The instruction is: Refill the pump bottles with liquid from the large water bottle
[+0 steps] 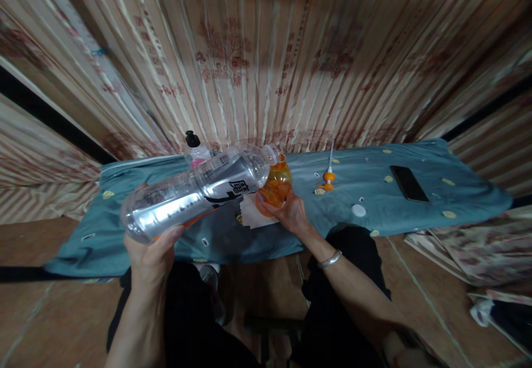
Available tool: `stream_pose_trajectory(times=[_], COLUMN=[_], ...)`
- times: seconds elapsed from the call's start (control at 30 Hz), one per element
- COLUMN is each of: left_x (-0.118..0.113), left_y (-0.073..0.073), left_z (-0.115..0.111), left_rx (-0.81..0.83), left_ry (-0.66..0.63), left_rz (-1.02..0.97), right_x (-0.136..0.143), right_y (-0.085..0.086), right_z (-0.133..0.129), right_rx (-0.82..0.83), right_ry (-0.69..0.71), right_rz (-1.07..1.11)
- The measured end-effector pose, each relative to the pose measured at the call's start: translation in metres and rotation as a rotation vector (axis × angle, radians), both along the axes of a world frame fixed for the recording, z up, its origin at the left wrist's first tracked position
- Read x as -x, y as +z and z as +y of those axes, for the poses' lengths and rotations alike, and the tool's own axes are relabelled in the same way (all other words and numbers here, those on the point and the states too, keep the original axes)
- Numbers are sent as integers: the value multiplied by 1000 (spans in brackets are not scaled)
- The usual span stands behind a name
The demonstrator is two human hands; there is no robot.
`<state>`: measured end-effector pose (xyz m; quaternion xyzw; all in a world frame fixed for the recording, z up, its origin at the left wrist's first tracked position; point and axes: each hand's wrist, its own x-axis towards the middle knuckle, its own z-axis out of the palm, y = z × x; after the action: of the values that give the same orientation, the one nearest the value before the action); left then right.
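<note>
A large clear plastic bottle (195, 190) with a dark printed label lies tilted in my left hand (152, 251), whose fingers wrap round its base end. Its open mouth meets the neck of an orange translucent bottle (276, 188). My right hand (293, 213), with a silver bangle at the wrist, is closed round the side of that orange bottle. Beneath it is a piece of white paper (253, 215). An orange pump head (328, 178) with a thin tube lies to the right, and a round white cap (358, 210) lies nearer the front edge.
A bottle with a black pump top (192, 139) stands behind the large bottle. A dark phone (409, 183) lies on the right of the teal cloth (457, 190). Patterned curtains (257, 52) hang behind the cloth-covered surface. My knees are below its front edge.
</note>
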<state>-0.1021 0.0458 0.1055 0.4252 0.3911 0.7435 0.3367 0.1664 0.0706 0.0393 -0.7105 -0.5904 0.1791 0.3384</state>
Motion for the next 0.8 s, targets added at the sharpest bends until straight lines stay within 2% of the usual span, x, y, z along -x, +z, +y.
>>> stream_pose_trajectory(times=[0.17,0.53,0.8], left_x=[3,3,4], left_y=[-2,-2,-2], left_z=[1,-1,0], left_rx=[-42,13,-11], left_ry=[-7,18,1], left_rz=[34,117,68], right_x=[1,-2,-2], right_y=[0,0,-1], right_z=[-1,-2,-2], right_rx=[-14,-63,-38], right_ry=[6,53,45], right_rz=[0,59,80])
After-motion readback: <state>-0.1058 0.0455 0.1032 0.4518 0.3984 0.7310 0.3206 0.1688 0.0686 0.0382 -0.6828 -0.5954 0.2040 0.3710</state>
